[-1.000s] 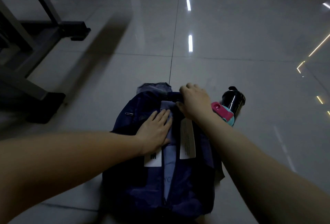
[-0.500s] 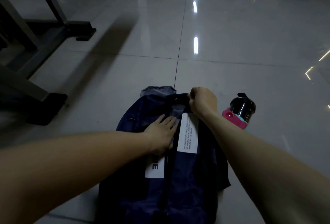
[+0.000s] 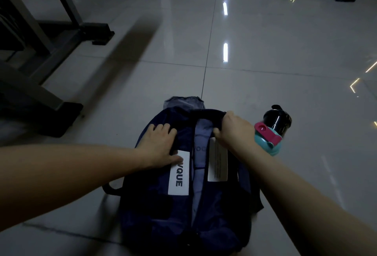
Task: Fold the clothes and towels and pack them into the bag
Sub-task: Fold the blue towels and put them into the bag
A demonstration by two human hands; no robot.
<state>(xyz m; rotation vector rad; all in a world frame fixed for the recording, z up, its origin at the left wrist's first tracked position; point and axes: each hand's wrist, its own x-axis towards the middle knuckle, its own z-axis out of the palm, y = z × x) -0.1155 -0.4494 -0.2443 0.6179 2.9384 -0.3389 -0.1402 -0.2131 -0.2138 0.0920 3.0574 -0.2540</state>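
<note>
1 bag [image 3: 214, 210], 2 white labels [image 3: 179, 174], 1 bottle [image 3: 273, 131], 2 hands.

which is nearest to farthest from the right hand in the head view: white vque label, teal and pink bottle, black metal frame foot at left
From the right hand:
1. teal and pink bottle, just right of it
2. white VQUE label, on the bag, to its left
3. black metal frame foot, far left on the floor

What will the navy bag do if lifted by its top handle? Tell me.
The navy bag looks like soft fabric, so it will probably sag. The right hand grips its handle; the left hand presses it flat. Weight: cannot tell.
</note>
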